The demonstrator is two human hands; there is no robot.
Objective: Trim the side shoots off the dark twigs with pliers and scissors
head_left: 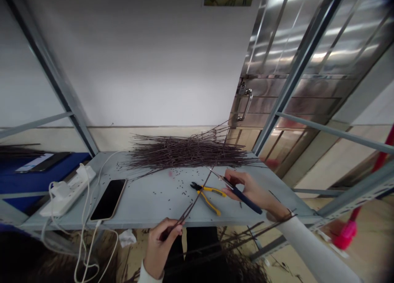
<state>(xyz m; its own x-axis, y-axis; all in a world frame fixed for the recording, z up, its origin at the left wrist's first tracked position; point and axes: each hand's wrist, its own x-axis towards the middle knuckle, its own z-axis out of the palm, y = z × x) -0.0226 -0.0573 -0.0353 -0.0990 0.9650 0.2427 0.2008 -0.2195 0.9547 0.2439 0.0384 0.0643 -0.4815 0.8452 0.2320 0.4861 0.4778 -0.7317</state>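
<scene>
l hand: fingers closed round lower end of a thin dark twig, hand just past front edge of worktop
r hand: fingers closed, pinching a navy-handled pointed metal tool, exact tool type hard to tell, white sleeve on forearm
twig: runs diag. up from l hand, over worktop, top end right by tool tip, cant tell if touching
twig pile: big loose heap of long dark twigs lying flat at back of worktop, ends pointing l/r
bits: small dark bits scattered on worktop in front of pile
pliers: yellow/black-handled pliers lying on worktop, just left of r hand, handles apart
l side of worktop: black phone lying flat, white power strip w/ white plugs + cables hanging over edge
blue surface: blue folder beyond worktop, l side
floor: more dark twigs + white crumpled tissue under worktop
bg: steel door w/ handle, metal shelf uprights either side
</scene>
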